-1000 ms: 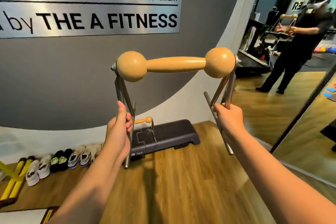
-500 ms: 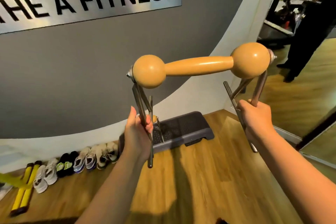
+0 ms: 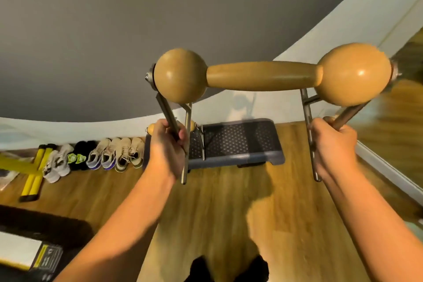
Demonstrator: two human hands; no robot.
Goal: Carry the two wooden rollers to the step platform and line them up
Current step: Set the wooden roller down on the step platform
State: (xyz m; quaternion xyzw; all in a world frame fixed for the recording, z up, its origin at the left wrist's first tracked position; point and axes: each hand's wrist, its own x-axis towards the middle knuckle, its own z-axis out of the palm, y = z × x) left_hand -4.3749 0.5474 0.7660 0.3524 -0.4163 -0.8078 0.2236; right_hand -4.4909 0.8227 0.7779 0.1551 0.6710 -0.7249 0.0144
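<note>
I hold a wooden roller (image 3: 263, 75) up in front of me: a thick bar with a ball at each end, mounted on a metal leg frame. My left hand (image 3: 168, 144) grips the left metal leg and my right hand (image 3: 333, 144) grips the right one. Beyond it on the floor against the wall lies the dark step platform (image 3: 240, 142). A second, smaller-looking wooden roller (image 3: 153, 128) stands on the platform's left end, mostly hidden behind my left hand.
A row of shoes (image 3: 109, 153) lines the wall left of the platform, with yellow bars (image 3: 34, 174) beyond them. A dark mat (image 3: 45, 226) lies at lower left. A mirror wall (image 3: 407, 107) runs along the right. Wooden floor (image 3: 229, 213) lies between me and the platform.
The platform has come closer and more central as I walked toward it. The view has tilted down, so the wall sign has left the frame. Both hands keep their grip.
</note>
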